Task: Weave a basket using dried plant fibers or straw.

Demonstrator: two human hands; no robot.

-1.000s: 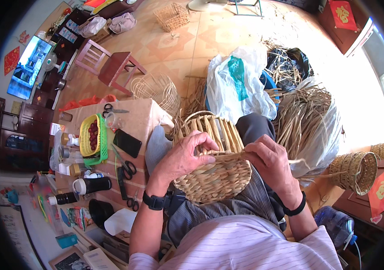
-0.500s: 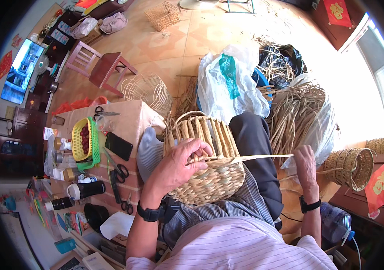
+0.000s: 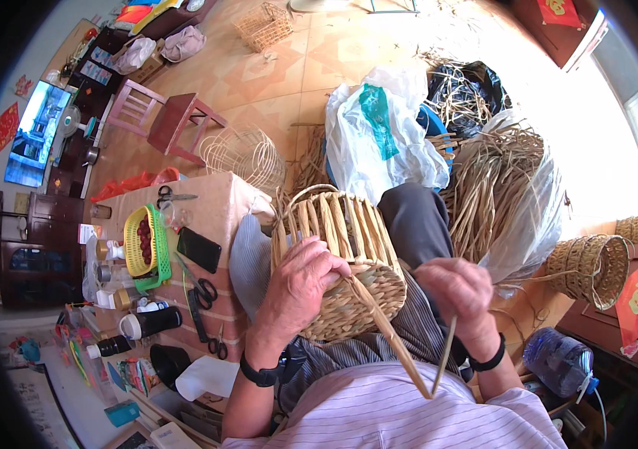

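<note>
- A dried strand [image 3: 382, 322] dips in a V before the striped shirt [image 3: 379, 400], joining both hands.
- The right hand [image 3: 457, 292] is blurred, its fingers curled in around the strand's thinner end.
- The left hand [image 3: 305, 280] lies on the basket's side, thumb and fingers pinched narrow on the strand's wider end.
- The woven basket [image 3: 360, 295] sits tilted on the lap, its densely woven face toward the shirt and its spaced upright strips beyond.
- To the left, the surface [image 3: 210, 198] carries 3 pairs of scissors, a black phone [image 3: 199, 249] and a yellow basket [image 3: 131, 244].
- Farther off, a white plastic bag [image 3: 349, 131] stands near bundled dry stalks [image 3: 495, 176].
- Beyond the surface stands a reddish chair [image 3: 177, 127].
</note>
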